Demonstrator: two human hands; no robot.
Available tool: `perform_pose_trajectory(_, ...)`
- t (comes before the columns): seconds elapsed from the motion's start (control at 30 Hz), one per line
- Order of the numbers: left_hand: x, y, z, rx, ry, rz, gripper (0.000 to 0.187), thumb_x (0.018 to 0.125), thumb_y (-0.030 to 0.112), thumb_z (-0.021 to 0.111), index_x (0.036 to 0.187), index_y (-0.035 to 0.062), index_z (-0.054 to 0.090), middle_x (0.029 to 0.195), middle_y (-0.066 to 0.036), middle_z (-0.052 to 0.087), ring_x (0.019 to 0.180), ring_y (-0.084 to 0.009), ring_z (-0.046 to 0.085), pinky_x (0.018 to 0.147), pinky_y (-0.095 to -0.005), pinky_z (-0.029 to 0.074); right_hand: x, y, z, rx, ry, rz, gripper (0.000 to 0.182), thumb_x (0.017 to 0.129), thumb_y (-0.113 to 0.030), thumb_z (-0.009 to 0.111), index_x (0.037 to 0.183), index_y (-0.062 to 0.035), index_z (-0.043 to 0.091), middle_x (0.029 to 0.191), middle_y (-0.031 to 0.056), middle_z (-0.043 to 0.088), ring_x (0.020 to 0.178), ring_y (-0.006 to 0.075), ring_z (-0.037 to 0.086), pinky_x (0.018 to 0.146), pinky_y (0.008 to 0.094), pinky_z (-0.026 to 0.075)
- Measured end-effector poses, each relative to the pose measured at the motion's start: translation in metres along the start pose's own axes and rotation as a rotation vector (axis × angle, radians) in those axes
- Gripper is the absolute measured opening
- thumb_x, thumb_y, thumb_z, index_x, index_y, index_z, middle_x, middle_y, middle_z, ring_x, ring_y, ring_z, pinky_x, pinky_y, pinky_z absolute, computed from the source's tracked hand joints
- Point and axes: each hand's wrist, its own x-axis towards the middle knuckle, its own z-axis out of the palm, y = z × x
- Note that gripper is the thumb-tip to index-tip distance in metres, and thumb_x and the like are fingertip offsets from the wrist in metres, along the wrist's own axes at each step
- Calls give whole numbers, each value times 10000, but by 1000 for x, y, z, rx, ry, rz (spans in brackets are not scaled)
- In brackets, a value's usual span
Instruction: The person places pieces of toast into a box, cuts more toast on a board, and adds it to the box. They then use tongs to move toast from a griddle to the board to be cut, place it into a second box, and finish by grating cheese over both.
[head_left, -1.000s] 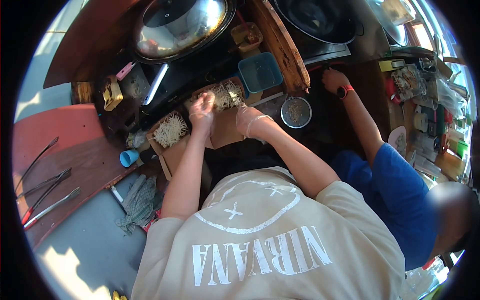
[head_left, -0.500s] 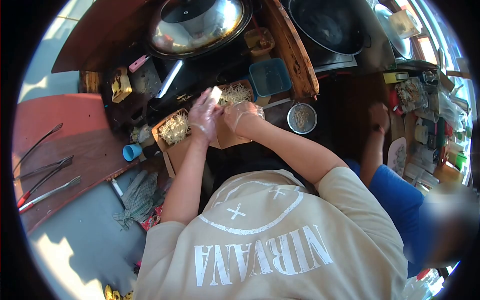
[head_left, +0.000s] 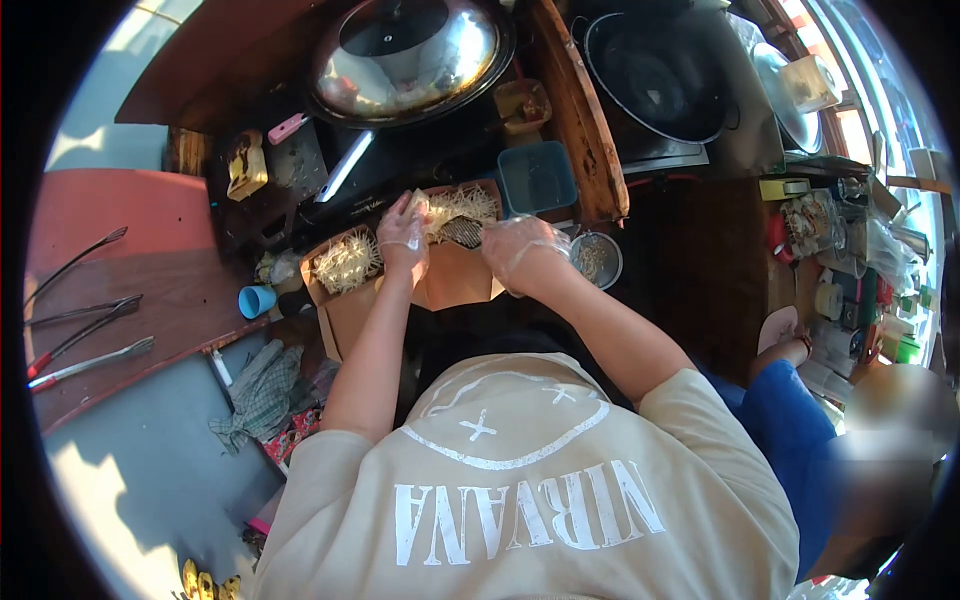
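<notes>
My left hand [head_left: 404,238], in a clear plastic glove, is closed around a pale block of cheese [head_left: 419,203]. My right hand [head_left: 522,252], gloved the same way, grips a small flat grater [head_left: 463,232] with a mesh-like face. The grater is tilted over a cardboard box [head_left: 458,277] that holds a heap of pale grated cheese [head_left: 465,203]. To the left is a second open box [head_left: 345,312], with a mound of grated cheese [head_left: 346,260] inside. What lies beneath the cheese is hidden.
A lidded pan [head_left: 405,60] stands behind the boxes, near a blue-green tub [head_left: 538,176]. Right of my hand is a round bowl [head_left: 612,262] of chopped bits. Tongs [head_left: 95,362] lie on the red table. A person in a blue shirt [head_left: 785,425] is at the right.
My hands have moved apart, the right one shifting right and slightly down. The grater now shows between them. The other person's hand has come down toward the right-hand counter.
</notes>
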Motion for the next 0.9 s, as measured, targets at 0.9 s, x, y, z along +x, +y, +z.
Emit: perform_pose_trajectory(0.9, -219, 459, -213, 2149, 411, 633, 196, 850, 261, 633, 814, 88, 718, 858, -138, 686, 827, -315, 666, 753, -435, 534, 26, 72, 84, 306, 421, 519, 572, 902, -199, 508, 1417, -15, 340, 1352, 277, 496, 1245, 400, 514, 1013, 447, 455)
